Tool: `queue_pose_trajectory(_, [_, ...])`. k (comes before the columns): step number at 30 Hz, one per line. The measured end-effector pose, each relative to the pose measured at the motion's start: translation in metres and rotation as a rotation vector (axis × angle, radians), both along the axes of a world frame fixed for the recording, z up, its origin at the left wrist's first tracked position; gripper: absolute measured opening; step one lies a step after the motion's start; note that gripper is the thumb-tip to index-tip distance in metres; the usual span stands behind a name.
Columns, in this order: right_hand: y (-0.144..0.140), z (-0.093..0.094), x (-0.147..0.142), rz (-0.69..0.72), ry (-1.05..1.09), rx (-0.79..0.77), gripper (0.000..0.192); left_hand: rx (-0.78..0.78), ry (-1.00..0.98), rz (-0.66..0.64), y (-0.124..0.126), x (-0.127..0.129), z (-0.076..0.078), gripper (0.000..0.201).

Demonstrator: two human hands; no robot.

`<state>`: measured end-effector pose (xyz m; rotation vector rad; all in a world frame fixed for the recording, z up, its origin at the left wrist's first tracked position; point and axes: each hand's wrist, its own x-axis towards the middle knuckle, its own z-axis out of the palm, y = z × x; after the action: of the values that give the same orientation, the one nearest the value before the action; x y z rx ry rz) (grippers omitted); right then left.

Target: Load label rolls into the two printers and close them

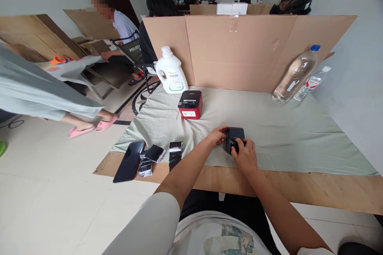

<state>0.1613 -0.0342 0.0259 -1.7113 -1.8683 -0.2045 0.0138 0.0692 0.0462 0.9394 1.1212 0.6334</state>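
Note:
A small black boxy device (236,132) lies on the grey cloth in front of me; its exact kind is unclear. My left hand (217,136) holds its left edge with bent fingers. From the right, my right hand (247,155) curls over the device's near part, thumb and fingers on a dark piece there that my fingers partly cover. Beyond and to the left stands a red and black receipt printer (191,107). Left of my forearm are a roll of black printed paper (176,153), a few dark printed sheets (154,153) and a dark tablet or large phone (129,162).
A white detergent jug (172,71) stands behind the printer. Two clear bottles, one large (296,73) and one small (312,83), lean at the back right. A cardboard screen (233,53) borders the table's far side. On the left, one person (125,28) sits and another stands.

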Motion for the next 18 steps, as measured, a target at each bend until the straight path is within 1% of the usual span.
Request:
queue_pose_trajectory(3, [0.0, -0.001, -0.001, -0.008, -0.014, -0.013, 0.036, 0.01, 0.001, -0.001, 0.0, 0.0, -0.002, 0.072])
queue_pose_trajectory(8, [-0.004, -0.001, -0.001, -0.011, 0.007, -0.022, 0.047, 0.024, 0.0, 0.002, -0.001, 0.0, -0.002, 0.071])
queue_pose_trajectory(11, [-0.004, 0.001, 0.003, 0.029, 0.08, -0.001, 0.045, 0.029, -0.001, 0.002, -0.002, 0.0, -0.001, 0.071])
queue_pose_trajectory(13, [0.0, 0.002, 0.007, 0.034, 0.188, -0.01, 0.045, 0.018, 0.004, 0.004, -0.001, 0.0, 0.0, 0.073])
queue_pose_trajectory(15, [0.006, 0.004, 0.012, -0.015, 0.34, -0.077, 0.049, -0.007, 0.007, 0.004, 0.0, 0.001, 0.001, 0.075])
queue_pose_trajectory(18, [0.02, 0.007, 0.021, -0.117, 0.568, -0.29, 0.053, -0.041, 0.011, 0.0, 0.002, 0.001, 0.002, 0.077])
